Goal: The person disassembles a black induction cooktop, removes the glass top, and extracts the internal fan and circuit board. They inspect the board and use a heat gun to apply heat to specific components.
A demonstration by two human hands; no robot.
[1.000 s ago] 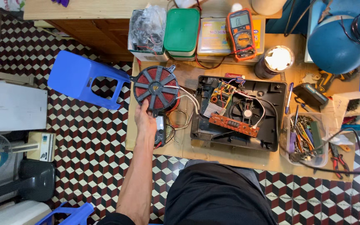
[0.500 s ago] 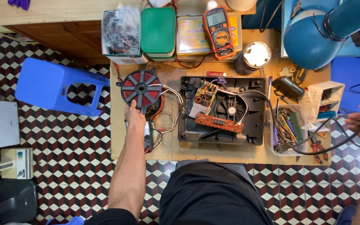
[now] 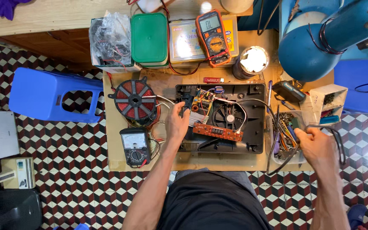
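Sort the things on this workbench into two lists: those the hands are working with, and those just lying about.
In hand:
left hand on the opened black appliance case
its red circuit board
right hand gripping a black cable

Lying about:
copper coil disc
analogue meter
orange multimeter
green box
lamp
blue stool

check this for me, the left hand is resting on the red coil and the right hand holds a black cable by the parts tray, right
Not quite. In the head view the left hand rests on the opened black appliance, beside the red coil, not on it. The right hand does hold a black cable by the parts tray.
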